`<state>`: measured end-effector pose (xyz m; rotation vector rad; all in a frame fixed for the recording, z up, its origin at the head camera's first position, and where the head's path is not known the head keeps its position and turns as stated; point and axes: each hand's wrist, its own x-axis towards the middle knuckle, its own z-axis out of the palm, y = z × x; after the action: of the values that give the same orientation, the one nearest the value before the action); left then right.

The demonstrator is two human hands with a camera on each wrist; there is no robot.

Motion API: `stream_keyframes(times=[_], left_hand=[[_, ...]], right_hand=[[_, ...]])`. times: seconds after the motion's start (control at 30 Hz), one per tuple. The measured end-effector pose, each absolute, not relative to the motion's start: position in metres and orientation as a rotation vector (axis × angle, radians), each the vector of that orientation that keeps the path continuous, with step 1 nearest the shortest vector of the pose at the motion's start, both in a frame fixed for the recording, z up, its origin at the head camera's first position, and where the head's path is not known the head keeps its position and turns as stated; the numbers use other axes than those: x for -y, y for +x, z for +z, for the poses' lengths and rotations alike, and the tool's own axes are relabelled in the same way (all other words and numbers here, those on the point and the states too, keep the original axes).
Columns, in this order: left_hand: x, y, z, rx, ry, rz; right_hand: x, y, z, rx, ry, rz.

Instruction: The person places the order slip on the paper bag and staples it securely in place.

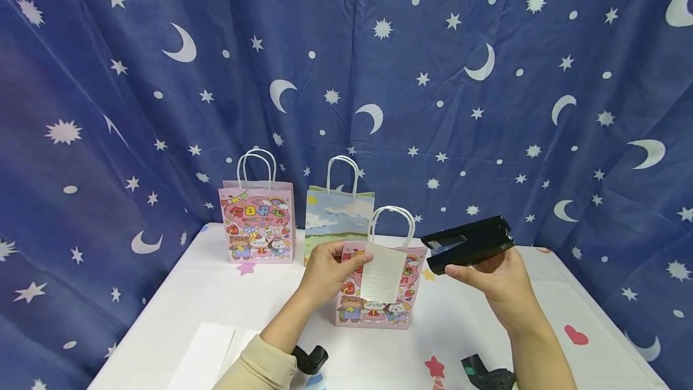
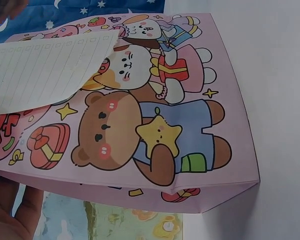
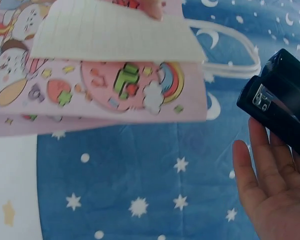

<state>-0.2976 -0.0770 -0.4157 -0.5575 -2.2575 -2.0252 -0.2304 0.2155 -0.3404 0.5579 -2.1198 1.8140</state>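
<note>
Where the white surface [image 1: 460, 324] comes nearest the viewer, flat white pieces [image 1: 203, 354] lie at the lower left, cut off by the picture's edge. Just beyond, two arms reach forward, each with a black device [image 1: 310, 360] at the wrist.

The left hand [image 1: 329, 272] pinches the side of a pink paper bag [image 1: 346, 318] printed with cartoon animals. Its thumb presses a sheet of lined paper [image 1: 382, 275] to the bag's front, and its fingers are behind the panel. The bag is upright, in the middle; whether its base touches the surface, I cannot tell.

To the right, the right hand [image 1: 500, 281] holds a black stapler [image 1: 468, 242], thumb on one side, fingers on the other. The stapler's jaws gape, pointing toward the bag's upper edge and white handles [image 1: 392, 212], near the bag but apart from it.

As for progress, the sheet appears to be in position, but no staple shows in it and only the thumb seems to keep it there. Fastening it looks like the part left.

Farther back stand a second pink bag [image 1: 260, 221], with no lined sheet on its front, and a landscape-printed bag [image 1: 330, 221], partly hidden. Behind everything hangs a blue curtain [image 1: 346, 77] with white moons and stars.
</note>
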Motion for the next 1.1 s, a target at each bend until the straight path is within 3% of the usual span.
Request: stream_keyframes(times=[0.43, 0.77, 1.1], left_hand=[[0.077, -0.298, -0.416, 2.266, -0.557, -2.013], [0.078, -0.296, -0.418, 2.273, -0.555, -1.978], [0.076, -0.297, -0.418, 2.249, -0.564, -2.011]], right_hand=[[-0.18, -0.242, -0.337, 2.121, 0.729, 1.696], [-0.169, -0.255, -0.345, 2.264, 0.64, 1.538], [-0.16, -0.263, -0.347, 2.263, 0.731, 1.453]])
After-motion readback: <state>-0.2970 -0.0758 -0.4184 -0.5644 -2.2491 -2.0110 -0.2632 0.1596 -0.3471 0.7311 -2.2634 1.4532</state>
